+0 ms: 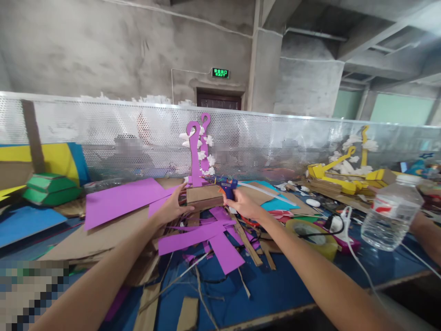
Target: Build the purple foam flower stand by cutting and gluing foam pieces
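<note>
A brown cardboard box piece (204, 196) lies mid-table, with purple hooked uprights (195, 156) carrying white tufts standing behind it. My left hand (175, 205) is at the box's left end, thumb and fingers apart around that edge. In my right hand (240, 202) is a blue glue gun (227, 185), fingers wrapped round its handle. The gun's nozzle points left, near the base of the uprights, and a clear glue stick (268, 192) trails from its back. Purple strips (220, 243) are heaped in front of the box.
Purple sheet (124, 202) and green block (51, 189) lie left. On the right are a tape roll (313, 236), a water bottle (391, 216), a white cable (361, 262) and a yellow model (344, 177); a person's arm (427, 236) shows beyond. A perforated metal screen (155, 138) stands behind.
</note>
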The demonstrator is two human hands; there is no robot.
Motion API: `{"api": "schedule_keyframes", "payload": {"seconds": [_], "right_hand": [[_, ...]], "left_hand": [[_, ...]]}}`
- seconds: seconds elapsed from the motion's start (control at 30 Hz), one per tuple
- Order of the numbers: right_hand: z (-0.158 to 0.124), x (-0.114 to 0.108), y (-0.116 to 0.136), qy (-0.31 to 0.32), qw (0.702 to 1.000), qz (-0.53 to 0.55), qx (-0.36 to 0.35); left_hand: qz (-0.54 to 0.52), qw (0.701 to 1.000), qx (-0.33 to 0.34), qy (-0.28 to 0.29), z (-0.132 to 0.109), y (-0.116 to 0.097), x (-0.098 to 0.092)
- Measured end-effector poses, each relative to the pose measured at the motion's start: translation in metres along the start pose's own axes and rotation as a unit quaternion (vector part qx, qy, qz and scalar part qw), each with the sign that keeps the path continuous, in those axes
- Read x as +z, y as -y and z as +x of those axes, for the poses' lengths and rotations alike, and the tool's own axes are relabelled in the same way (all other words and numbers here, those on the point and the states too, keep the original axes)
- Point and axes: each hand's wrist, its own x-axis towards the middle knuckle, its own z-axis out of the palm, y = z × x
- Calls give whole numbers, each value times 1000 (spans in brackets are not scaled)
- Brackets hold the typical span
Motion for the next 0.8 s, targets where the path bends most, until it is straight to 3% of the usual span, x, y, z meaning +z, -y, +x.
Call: {"api": "schedule_keyframes", "payload": {"seconds": [0.33, 0.53, 0.8], "right_hand": [[-7, 11, 22, -19, 997, -37, 63], [-9, 14, 26, -23, 994, -107, -13], [-7, 22, 31, -3, 986, -161, -49]], "left_hand": [[42, 999, 22, 3, -6, -21, 4], [18, 999, 30, 22, -7, -28, 7], [34, 999, 31, 17, -6, -21, 7]]}}
